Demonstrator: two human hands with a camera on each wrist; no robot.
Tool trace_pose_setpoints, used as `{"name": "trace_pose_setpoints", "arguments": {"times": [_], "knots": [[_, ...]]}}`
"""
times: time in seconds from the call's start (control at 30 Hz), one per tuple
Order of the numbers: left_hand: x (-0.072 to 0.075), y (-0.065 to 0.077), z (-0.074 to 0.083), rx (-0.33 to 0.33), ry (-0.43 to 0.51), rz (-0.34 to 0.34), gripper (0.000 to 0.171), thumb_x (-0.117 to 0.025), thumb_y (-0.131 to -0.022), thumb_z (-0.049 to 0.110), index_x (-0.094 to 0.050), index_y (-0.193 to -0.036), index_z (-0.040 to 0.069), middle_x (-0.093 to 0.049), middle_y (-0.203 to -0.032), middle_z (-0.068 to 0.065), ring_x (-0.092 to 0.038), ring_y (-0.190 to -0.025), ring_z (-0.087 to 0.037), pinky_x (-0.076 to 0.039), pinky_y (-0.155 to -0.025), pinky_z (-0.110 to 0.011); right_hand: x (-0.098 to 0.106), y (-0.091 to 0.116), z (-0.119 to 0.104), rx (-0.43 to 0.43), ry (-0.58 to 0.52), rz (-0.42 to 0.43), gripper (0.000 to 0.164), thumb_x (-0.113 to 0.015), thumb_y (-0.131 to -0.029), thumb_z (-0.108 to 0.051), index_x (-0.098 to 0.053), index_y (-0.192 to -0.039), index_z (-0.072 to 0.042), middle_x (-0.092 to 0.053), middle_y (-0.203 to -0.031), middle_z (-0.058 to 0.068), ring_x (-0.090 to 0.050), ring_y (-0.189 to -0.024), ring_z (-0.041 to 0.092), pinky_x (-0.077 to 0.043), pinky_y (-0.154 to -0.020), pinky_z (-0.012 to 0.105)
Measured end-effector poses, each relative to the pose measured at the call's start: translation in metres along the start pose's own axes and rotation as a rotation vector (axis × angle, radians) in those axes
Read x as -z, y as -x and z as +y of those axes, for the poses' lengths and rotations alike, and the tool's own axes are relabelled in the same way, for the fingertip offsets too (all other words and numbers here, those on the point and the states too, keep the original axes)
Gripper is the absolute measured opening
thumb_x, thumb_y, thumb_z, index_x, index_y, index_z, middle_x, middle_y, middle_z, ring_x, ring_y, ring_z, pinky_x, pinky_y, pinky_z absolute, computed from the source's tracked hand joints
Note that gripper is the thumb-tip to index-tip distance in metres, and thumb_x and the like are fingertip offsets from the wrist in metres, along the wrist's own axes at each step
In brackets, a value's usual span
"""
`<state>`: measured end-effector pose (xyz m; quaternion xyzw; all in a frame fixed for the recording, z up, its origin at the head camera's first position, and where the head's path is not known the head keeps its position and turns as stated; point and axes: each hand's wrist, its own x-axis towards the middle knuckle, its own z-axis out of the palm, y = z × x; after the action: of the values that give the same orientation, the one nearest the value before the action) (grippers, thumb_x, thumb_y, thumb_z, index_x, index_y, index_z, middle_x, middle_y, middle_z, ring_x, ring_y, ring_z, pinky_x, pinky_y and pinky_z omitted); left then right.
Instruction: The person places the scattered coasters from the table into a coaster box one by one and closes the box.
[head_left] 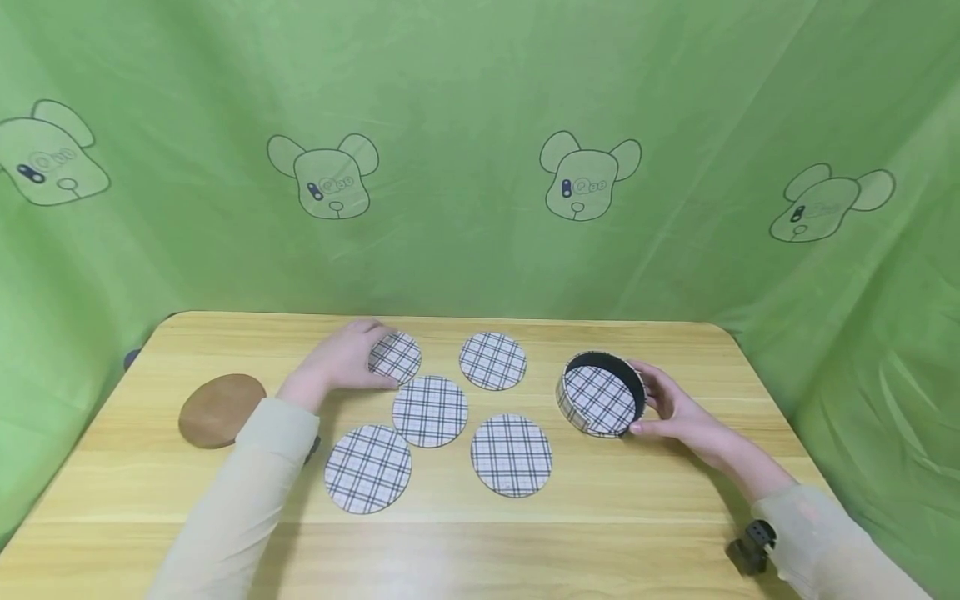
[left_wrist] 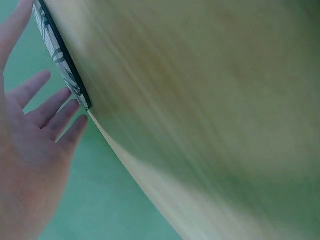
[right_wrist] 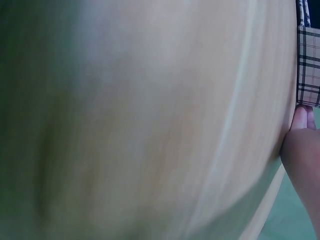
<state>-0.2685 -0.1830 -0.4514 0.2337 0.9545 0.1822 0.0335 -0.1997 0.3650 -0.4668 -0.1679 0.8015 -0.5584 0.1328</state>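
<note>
My left hand (head_left: pixel 348 357) holds a round plaid coaster (head_left: pixel 397 357) at the back left of the group, thumb at its near edge and fingers at its far edge. In the left wrist view that coaster (left_wrist: pixel 60 57) shows its dark rim, and the fingers (left_wrist: pixel 52 112) reach its edge. My right hand (head_left: pixel 671 408) grips the right side of a round plaid coaster holder (head_left: pixel 576 408) with a black inner wall. Plaid also shows inside the holder. The right wrist view catches only part of the holder (right_wrist: pixel 309 65) and the hand.
More plaid coasters lie flat and spread out: one at the back (head_left: pixel 492 361), one in the middle (head_left: pixel 430 411), one front left (head_left: pixel 367 468) and one front right (head_left: pixel 512 455). A brown disc (head_left: pixel 221 410) lies left on the wooden table (head_left: pixel 465 554). Green curtain (head_left: pixel 465 250) hangs behind.
</note>
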Motion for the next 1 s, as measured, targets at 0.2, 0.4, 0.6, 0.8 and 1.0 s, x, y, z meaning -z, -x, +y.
{"name": "trace_pose_setpoints", "arguments": {"times": [0.2, 0.4, 0.6, 0.8, 1.0], "knots": [[0.0015, 0.0011, 0.0022, 0.017, 0.009, -0.025, 0.1, -0.09, -0.078, 0.048, -0.048, -0.157, 0.003, -0.045, -0.163, -0.025, -0.042, -0.151, -0.047, -0.038, -0.125, -0.065, -0.0001, -0.0002, 0.0, -0.001, 0.006, 0.005, 0.1, -0.077, -0.086, 0.008, -0.019, -0.166, -0.001, -0.039, -0.156, 0.021, -0.052, -0.127, -0.002, -0.042, -0.105, 0.007], [0.0014, 0.0013, 0.0006, 0.005, 0.023, -0.029, 0.104, -0.092, -0.075, 0.046, -0.047, -0.157, 0.0, -0.045, -0.163, -0.026, -0.041, -0.151, -0.048, -0.036, -0.125, -0.066, 0.0004, -0.0004, 0.0003, -0.007, 0.012, 0.002, 0.1, -0.077, -0.086, 0.007, -0.018, -0.167, -0.001, -0.029, -0.158, 0.036, -0.051, -0.127, -0.003, -0.042, -0.104, 0.007], [-0.0001, 0.0013, -0.0037, 0.01, 0.039, -0.034, 0.107, -0.094, -0.073, 0.044, -0.046, -0.157, 0.0, -0.044, -0.164, -0.025, -0.04, -0.152, -0.047, -0.035, -0.126, -0.065, -0.0007, -0.0004, 0.0005, -0.008, 0.016, 0.006, 0.1, -0.077, -0.086, 0.007, -0.019, -0.166, -0.001, -0.033, -0.157, 0.031, -0.051, -0.128, -0.003, -0.041, -0.105, 0.007], [-0.0027, -0.0015, -0.0069, 0.005, 0.034, -0.031, 0.107, -0.093, -0.073, 0.045, -0.046, -0.156, -0.001, -0.043, -0.163, -0.026, -0.039, -0.152, -0.048, -0.036, -0.126, -0.066, -0.0005, -0.0004, 0.0018, -0.01, 0.019, 0.005, 0.1, -0.077, -0.086, 0.007, -0.018, -0.166, -0.001, -0.033, -0.158, 0.031, -0.05, -0.128, -0.003, -0.041, -0.105, 0.007], [-0.0032, -0.0028, -0.0074, 0.005, 0.044, -0.034, 0.108, -0.093, -0.073, 0.044, -0.045, -0.156, -0.003, -0.043, -0.164, -0.026, -0.039, -0.152, -0.047, -0.036, -0.126, -0.065, 0.0011, -0.0002, 0.0009, -0.009, 0.017, 0.004, 0.1, -0.077, -0.086, 0.007, -0.018, -0.167, -0.001, -0.029, -0.159, 0.036, -0.05, -0.128, -0.004, -0.04, -0.105, 0.006]]}}
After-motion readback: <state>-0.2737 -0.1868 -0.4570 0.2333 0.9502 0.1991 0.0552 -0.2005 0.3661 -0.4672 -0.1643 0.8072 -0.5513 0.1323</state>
